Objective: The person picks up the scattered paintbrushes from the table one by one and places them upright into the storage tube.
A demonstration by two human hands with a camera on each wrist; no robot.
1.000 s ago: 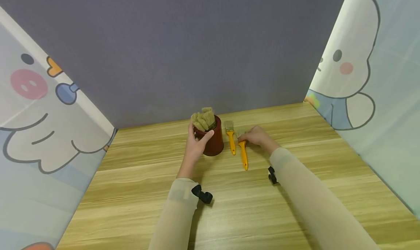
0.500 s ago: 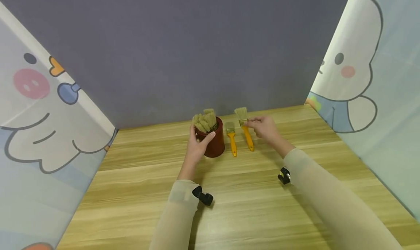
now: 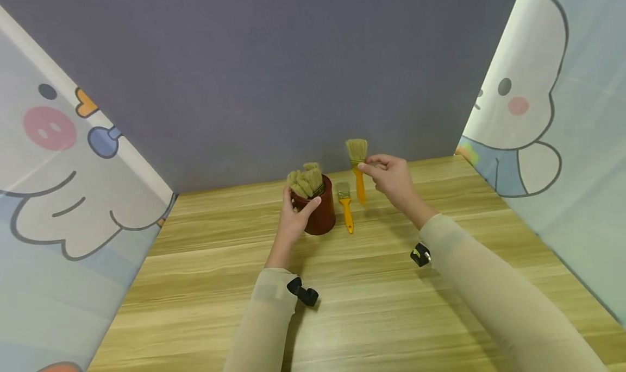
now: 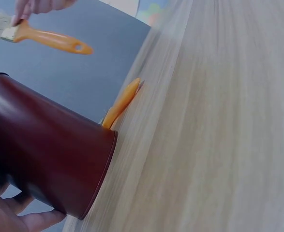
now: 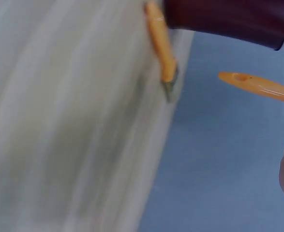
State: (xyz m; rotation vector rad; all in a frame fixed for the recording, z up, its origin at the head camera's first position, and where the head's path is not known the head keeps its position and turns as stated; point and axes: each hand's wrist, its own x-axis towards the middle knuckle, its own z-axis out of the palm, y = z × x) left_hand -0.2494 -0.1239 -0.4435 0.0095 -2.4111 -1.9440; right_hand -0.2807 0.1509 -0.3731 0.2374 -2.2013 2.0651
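Observation:
My left hand grips the side of a dark red cylindrical holder, thumb near its rim. Several paintbrushes stand in the holder with their pale bristles up. To the right, my right hand pinches another paintbrush near its metal band, bristles up and orange handle hanging down. The left wrist view shows this raised paintbrush above the table, handle end towards the holder's side. One more paintbrush lies on the table just right of the holder, between it and my right hand.
The wood-grain table meets a grey-purple wall close behind the holder. Cartoon-printed curtains hang at the left and right sides. Black wrist cameras stick out from both sleeves.
My right hand has picked a paintbrush up off the table, lifting it upward and back and turning it more upright. The left hand stays on the holder.

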